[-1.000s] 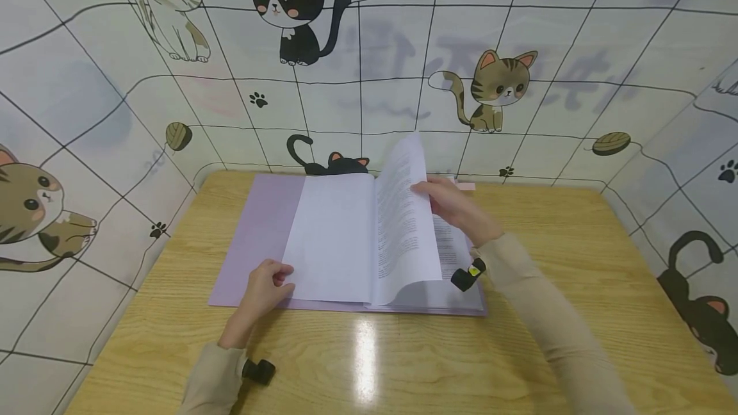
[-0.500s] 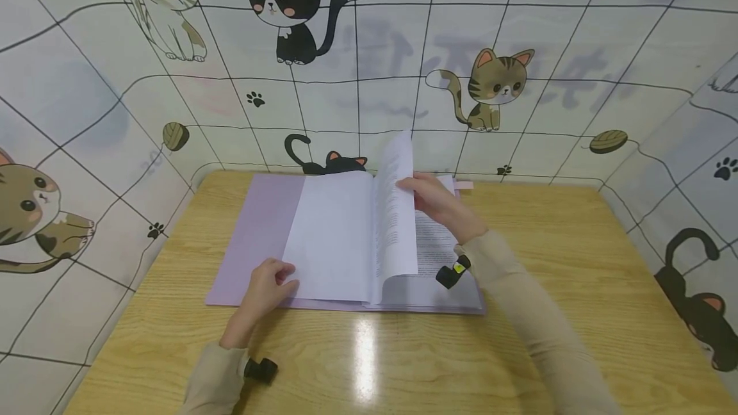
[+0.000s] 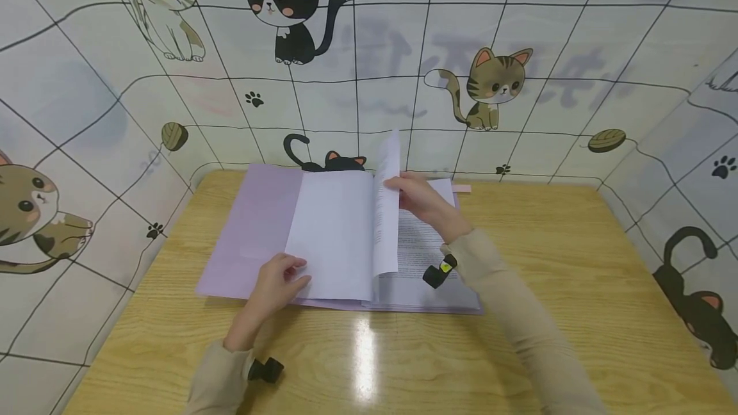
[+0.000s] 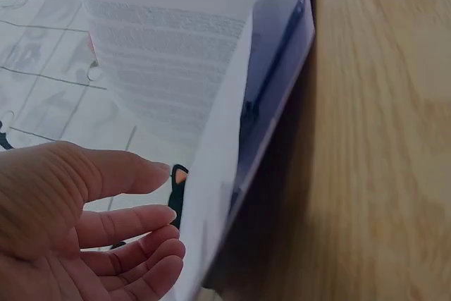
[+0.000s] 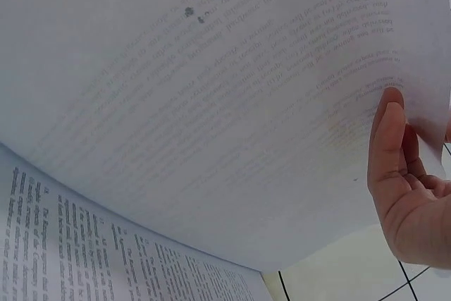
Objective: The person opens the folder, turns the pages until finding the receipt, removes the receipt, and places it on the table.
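An open lilac folder full of paper lies on the wooden table. Near its middle, my right hand pinches the outer edge of a raised page, which stands almost upright and curves. The right wrist view shows the thumb and fingers on that page's edge, print showing through faintly. Beneath it lies a printed sheet. At the lower left corner of the turned white pages is my left hand. Its fingers bend loosely, thumb apart, with fingertips beside the paper edge.
A pink tab sticks out at the folder's upper right. The wooden table extends around the folder. Behind and at both sides stand walls covered with cat drawings and grid lines.
My right hand has moved left, carrying the page from a slant toward upright and uncovering more of the sheet below. My left hand has shifted slightly right; the cover's left edge has moved outward.
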### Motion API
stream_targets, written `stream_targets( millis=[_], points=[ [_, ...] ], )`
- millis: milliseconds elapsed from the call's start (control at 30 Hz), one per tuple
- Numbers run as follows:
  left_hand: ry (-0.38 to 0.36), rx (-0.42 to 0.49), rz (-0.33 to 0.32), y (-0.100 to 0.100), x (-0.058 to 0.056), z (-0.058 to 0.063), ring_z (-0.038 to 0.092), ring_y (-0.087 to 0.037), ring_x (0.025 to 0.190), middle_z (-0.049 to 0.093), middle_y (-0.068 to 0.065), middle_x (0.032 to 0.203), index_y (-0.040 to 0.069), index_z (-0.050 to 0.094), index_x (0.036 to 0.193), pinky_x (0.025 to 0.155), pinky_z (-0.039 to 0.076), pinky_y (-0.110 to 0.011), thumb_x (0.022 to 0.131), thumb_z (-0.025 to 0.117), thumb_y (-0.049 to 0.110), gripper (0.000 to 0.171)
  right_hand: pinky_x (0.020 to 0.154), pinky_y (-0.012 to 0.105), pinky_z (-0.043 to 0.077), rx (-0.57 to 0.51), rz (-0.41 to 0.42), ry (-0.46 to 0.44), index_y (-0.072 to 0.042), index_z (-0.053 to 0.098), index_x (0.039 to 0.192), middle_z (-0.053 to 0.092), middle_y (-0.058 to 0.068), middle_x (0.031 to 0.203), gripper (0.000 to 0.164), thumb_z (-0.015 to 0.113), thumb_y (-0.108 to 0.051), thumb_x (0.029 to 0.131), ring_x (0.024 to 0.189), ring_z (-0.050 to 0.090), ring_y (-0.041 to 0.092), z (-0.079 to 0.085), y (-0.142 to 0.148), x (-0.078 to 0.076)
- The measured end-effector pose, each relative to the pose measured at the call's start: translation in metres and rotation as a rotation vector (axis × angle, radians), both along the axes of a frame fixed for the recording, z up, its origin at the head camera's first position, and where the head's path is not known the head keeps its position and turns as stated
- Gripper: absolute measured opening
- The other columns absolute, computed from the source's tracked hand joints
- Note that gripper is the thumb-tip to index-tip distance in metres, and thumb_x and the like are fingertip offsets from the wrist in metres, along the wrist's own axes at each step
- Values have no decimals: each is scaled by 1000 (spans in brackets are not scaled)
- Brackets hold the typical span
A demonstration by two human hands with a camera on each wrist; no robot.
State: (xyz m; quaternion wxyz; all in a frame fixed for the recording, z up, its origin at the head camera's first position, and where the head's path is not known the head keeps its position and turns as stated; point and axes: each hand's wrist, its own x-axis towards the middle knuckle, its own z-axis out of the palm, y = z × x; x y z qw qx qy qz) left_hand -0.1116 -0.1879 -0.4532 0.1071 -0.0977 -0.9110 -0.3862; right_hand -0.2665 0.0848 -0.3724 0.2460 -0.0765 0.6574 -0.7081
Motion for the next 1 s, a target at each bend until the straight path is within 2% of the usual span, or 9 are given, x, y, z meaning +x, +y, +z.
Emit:
stream_targets(
  millis=[100,300,533,633,733,867,933,1000],
  points=[
    [31,40,-41,6,2,6,57,-25,75,61,-17,88,-9,66,96,67,53,-36,71,75,-3,27,80,29,47,-2,3,-4,7,37,136,44,26,131,47,47,-8,92,96,55,21,0,-4,1],
    [119,110,-121,20,8,19,59,-27,76,62,-19,91,-8,65,98,67,54,-37,72,74,-4,28,78,28,48,-11,24,20,10,37,135,55,12,111,47,46,-8,93,90,57,17,-2,-11,2],
    [213,199,-140,38,17,40,59,-27,77,62,-11,94,-3,63,100,68,55,-35,74,73,-5,28,77,29,49,-29,24,34,9,42,131,58,12,109,42,48,-8,92,87,60,16,-1,-24,4],
    [223,251,-130,46,20,50,60,-29,78,63,-9,95,-1,63,100,69,55,-35,76,71,-4,26,75,28,50,-46,13,34,10,47,125,62,9,101,38,49,-7,91,82,62,15,-1,-30,4],
    [223,288,-101,54,23,61,60,-26,79,63,-7,96,1,63,100,69,55,-36,77,72,-1,24,73,29,50,-59,9,27,10,49,121,62,8,96,35,49,-6,90,78,62,14,-3,-37,5],
    [226,292,-46,66,24,74,60,-20,80,63,-7,96,0,61,100,70,54,-34,76,74,3,27,74,30,51,-60,5,22,8,48,122,59,20,108,36,49,-7,90,79,62,15,-6,-43,7],
    [238,280,-23,71,23,77,59,-21,80,62,-9,96,-2,60,101,70,54,-33,74,75,4,31,75,31,51,-55,-1,18,8,48,124,56,25,116,37,49,-8,90,79,63,16,-8,-46,7],
    [257,257,-10,75,22,79,58,-24,80,60,-12,96,-4,58,101,70,54,-34,72,76,5,35,76,32,51,-49,-9,14,7,48,125,56,25,116,38,49,-8,91,79,63,15,-9,-49,8]
  ],
)
